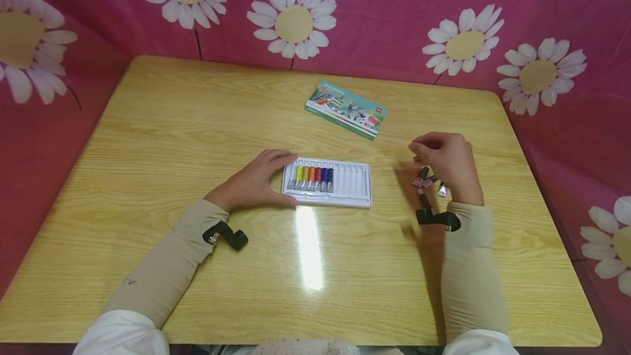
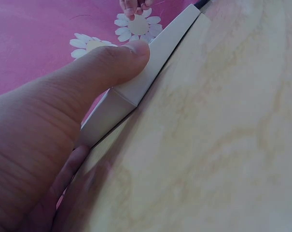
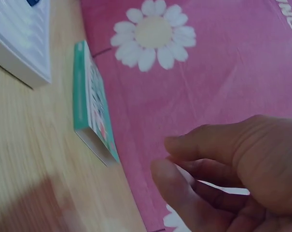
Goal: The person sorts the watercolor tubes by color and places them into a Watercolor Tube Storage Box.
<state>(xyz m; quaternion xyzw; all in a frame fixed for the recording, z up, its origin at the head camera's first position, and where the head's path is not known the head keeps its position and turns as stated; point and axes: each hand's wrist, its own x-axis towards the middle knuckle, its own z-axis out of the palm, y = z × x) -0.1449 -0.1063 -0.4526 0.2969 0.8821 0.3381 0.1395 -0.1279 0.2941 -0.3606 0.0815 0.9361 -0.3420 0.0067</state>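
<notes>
A white paint tray [image 1: 346, 200] lies on the table with several small paint tubes [image 1: 314, 178] in its left slots, yellow through red to dark blue. Its right slots hold nothing. My left hand [image 1: 256, 181] grips the tray's left end, thumb along the near edge, fingers at the far one; the thumb presses the tray's side [image 2: 129, 87] in the left wrist view. To the right, my right hand [image 1: 446, 160] is raised over several loose paint tubes [image 1: 421, 177], partly hidden by it. Its fingers [image 3: 172, 186] are loosely curled, with no object visible between thumb and index finger.
A green illustrated paint box [image 1: 346, 108] lies flat behind the tray, also seen in the right wrist view. The wooden table [image 1: 197, 108] is bordered by pink cloth [image 1: 374, 26] with daisies at the back and sides. A bright reflection shows before the tray.
</notes>
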